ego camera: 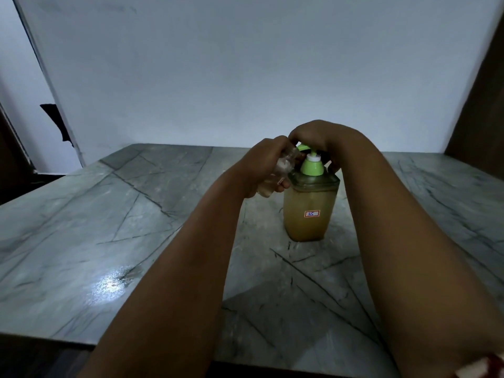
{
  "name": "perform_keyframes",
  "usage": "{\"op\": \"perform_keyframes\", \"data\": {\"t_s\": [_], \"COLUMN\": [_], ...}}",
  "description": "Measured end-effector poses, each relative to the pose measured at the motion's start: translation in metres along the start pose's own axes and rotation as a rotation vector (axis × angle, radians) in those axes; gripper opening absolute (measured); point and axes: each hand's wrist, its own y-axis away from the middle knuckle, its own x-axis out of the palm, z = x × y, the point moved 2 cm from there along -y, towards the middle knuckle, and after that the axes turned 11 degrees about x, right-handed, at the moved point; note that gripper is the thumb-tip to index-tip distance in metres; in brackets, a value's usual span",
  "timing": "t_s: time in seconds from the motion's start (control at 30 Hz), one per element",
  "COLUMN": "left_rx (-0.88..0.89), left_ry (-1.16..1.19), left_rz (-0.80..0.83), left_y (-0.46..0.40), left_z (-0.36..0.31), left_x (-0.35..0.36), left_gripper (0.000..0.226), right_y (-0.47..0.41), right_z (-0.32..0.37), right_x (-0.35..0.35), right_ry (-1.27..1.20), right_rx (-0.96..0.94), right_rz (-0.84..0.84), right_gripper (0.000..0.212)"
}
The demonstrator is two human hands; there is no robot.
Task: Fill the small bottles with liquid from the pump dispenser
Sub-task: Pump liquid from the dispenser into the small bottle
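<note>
Looks like a home room, dimly lit. Grey veined marble desk against a plain white wall. Dark wood frame at right.

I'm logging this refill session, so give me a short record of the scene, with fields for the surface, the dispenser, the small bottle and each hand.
surface: grey marble table
dispenser: pump dispenser, upright on the table, amber liquid, green pump top, small label reading 35
small bottle: clear small bottle, tilted, mouth up at the pump nozzle
left hand: left hand grips the small bottle
right hand: right hand rests on the pump head, fingers curled over it
</note>
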Motion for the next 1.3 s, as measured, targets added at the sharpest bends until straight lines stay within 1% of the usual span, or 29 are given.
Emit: {"op": "perform_keyframes", "data": {"t_s": [0.1, 0.17, 0.23, 0.3, 0.4, 0.53, 0.67, 0.8, 0.97, 1.13, 1.2, 1.3], "left_rx": [0.009, 0.006, 0.002, 0.0, 0.005, -0.017, -0.051, -0.046, -0.085, -0.054, -0.053, -0.055], "left_ry": [-0.008, -0.006, -0.018, -0.029, -0.056, -0.041, -0.033, -0.048, -0.063, -0.062, -0.046, -0.029], "left_rz": [0.003, 0.0, 0.002, 0.002, 0.0, -0.019, -0.033, -0.055, -0.043, -0.033, -0.036, -0.04], "left_y": [-0.001, 0.0, 0.0, 0.001, 0.001, 0.005, 0.007, 0.004, 0.002, 0.002, 0.002, 0.003], "left_z": [0.001, 0.0, -0.001, -0.002, -0.003, -0.006, -0.006, -0.003, 0.0, -0.001, -0.002, -0.003], "left_x": [-0.001, -0.001, 0.0, 0.0, -0.001, 0.001, 0.0, 0.0, -0.002, -0.002, -0.002, -0.001], "left_gripper": [0.031, 0.032, 0.032, 0.031, 0.032, 0.031, 0.029, 0.027, 0.029, 0.029, 0.028, 0.028], "right_y": [-0.001, -0.002, -0.004, -0.005, -0.003, 0.003, 0.008, 0.008, 0.006, 0.01, 0.011, 0.011], "right_z": [0.0, 0.0, -0.001, -0.005, -0.005, -0.001, -0.001, -0.003, 0.001, 0.001, 0.001, -0.001], "right_x": [0.001, 0.0, -0.003, -0.007, -0.009, -0.011, -0.01, -0.005, -0.003, -0.002, -0.002, -0.001], "right_ry": [0.027, -0.016, -0.103, -0.209, -0.248, -0.215, -0.147, -0.105, -0.053, 0.088, 0.1, 0.03], "right_rx": [-0.004, -0.017, -0.01, 0.051, 0.081, 0.036, -0.003, 0.002, -0.041, -0.087, -0.067, -0.033], "right_rz": [-0.008, -0.013, 0.018, 0.077, 0.101, 0.059, 0.024, 0.044, -0.011, -0.038, -0.023, 0.013], "right_gripper": [0.015, 0.015, 0.021, 0.031, 0.037, 0.037, 0.028, 0.032, 0.028, 0.031, 0.031, 0.027]}}
